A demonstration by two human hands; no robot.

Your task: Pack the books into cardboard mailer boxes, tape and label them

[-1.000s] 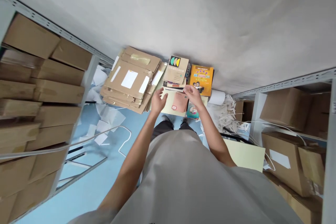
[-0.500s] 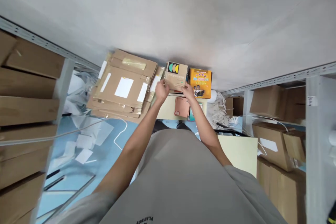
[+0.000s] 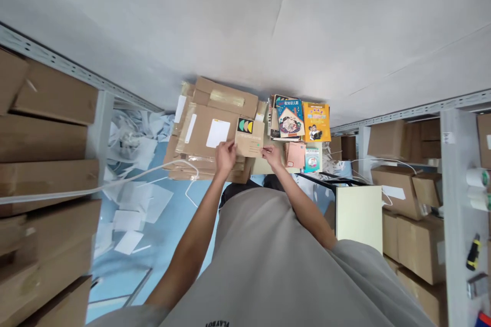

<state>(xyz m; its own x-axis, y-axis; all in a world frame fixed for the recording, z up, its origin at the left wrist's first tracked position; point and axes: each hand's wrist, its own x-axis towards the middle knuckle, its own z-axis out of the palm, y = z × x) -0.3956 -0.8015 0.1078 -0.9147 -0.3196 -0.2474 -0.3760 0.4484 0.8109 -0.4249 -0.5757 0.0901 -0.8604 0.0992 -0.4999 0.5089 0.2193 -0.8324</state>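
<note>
You hold a tan paperback book (image 3: 249,138), its cover marked with green, beige and yellow half-discs on a black patch, out in front of you at waist level. It lies over the right part of a stack of flattened cardboard (image 3: 233,98); whether it touches the cardboard you cannot tell from above. Your left hand (image 3: 226,157) is nearly closed, thumb and fingers pinching the book near its lower left corner. Your right hand (image 3: 272,157) is loosely curled, its fingertips at the lower right corner.

To the right, a blue book (image 3: 290,118) tops a pile, with an orange book (image 3: 316,121) just beside it. Nearer to you are a pink book (image 3: 295,155) and a teal booklet (image 3: 312,160).

The tan book is probably light, with a soft, bendable cover that could flex or fan open if held by its corners alone. Its paper may crease or tear there. A flat grip partway up both side edges, thumbs on top and fingers beneath, should support it better.
</note>
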